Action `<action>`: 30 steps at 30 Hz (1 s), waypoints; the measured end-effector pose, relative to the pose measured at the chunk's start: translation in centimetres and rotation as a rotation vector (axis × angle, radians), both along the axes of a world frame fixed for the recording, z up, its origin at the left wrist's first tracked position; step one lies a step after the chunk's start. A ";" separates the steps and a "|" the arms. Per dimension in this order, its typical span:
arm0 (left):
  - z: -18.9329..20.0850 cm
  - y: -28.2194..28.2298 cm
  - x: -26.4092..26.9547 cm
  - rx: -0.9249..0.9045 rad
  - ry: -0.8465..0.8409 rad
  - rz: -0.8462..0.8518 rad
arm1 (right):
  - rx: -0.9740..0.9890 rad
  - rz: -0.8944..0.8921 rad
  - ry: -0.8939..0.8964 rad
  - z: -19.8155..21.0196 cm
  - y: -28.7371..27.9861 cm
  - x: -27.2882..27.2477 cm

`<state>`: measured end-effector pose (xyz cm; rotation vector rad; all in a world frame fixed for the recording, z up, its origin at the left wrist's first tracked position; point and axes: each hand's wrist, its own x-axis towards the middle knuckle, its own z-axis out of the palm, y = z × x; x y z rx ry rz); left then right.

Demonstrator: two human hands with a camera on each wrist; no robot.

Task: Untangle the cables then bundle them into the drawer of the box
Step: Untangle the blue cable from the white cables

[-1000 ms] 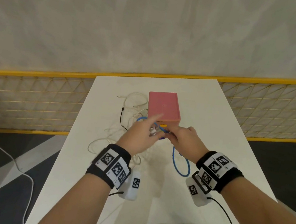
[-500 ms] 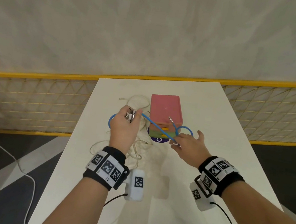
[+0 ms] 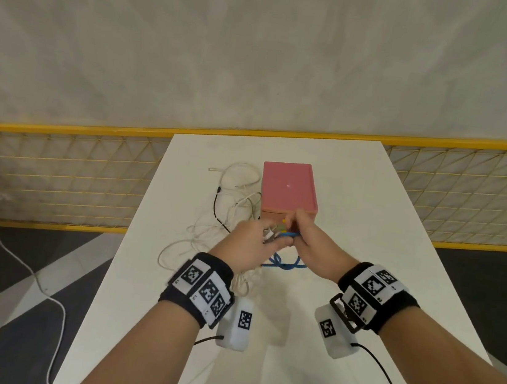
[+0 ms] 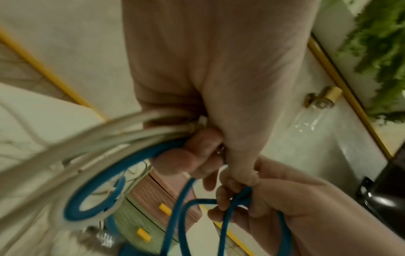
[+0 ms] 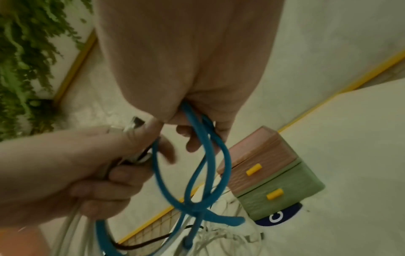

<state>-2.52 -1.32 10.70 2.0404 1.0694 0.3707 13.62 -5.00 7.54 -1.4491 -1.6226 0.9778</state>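
Note:
A small box (image 3: 288, 188) with a pink top sits mid-table; its pink drawer (image 5: 260, 155) and green drawer (image 5: 282, 187) with yellow handles are closed. Both hands meet just in front of it. My left hand (image 3: 252, 243) grips a bunch of white cables (image 4: 122, 128) together with the blue cable (image 4: 122, 164) and a metal plug end. My right hand (image 3: 312, 248) pinches loops of the blue cable (image 5: 210, 155), which hang knotted below the fingers. More white and black cables (image 3: 227, 207) lie tangled left of the box.
The white table (image 3: 384, 241) has bare surface to the right of the box and in front of my wrists. A yellow mesh fence (image 3: 55, 172) runs behind the table. A white cord (image 3: 48, 293) trails on the dark floor at the left.
My hands were spread apart with the blue cable stretched between them; now they have come together in front of the box, and the blue cable hangs in loops below them.

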 end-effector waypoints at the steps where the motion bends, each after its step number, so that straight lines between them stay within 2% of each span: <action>1: -0.1 0.2 -0.2 0.007 0.004 0.029 | 0.009 -0.009 -0.013 0.1 -0.1 0.3; 5: 0.0 1.7 -1.5 0.091 -0.052 0.182 | -0.016 -0.113 0.040 -0.5 -1.2 2.2; 8: 0.2 2.5 -2.1 0.113 -0.144 0.333 | 0.026 -0.250 -0.085 -1.1 -1.7 2.9; 11: 0.4 2.5 -2.3 0.162 -0.165 0.436 | 0.046 -0.291 -0.150 -1.3 -2.2 2.9; 13: 0.1 2.4 -2.3 0.165 -0.183 0.469 | 0.026 -0.348 0.017 -1.4 -2.2 2.5; 16: -0.3 2.2 -2.5 0.138 -0.189 0.496 | 0.020 -0.448 0.447 -0.9 -2.2 2.1; 18: -0.5 2.3 -2.7 0.131 -0.196 0.518 | 0.004 -0.416 0.631 -0.6 -2.3 2.0; 19: -0.6 2.4 -2.9 0.141 -0.191 0.527 | 0.014 -0.388 0.609 -0.3 -2.4 1.9; 24: -0.5 2.3 -3.0 0.197 -0.194 0.546 | 0.060 -0.248 0.142 0.5 -2.8 1.9; 28: -0.6 2.0 -2.7 0.189 -0.222 0.548 | -0.088 -0.162 -0.138 -0.8 -2.4 2.8; 30: -1.0 1.8 -2.5 0.173 -0.253 0.528 | -0.195 -0.053 -0.191 -1.2 -2.2 3.1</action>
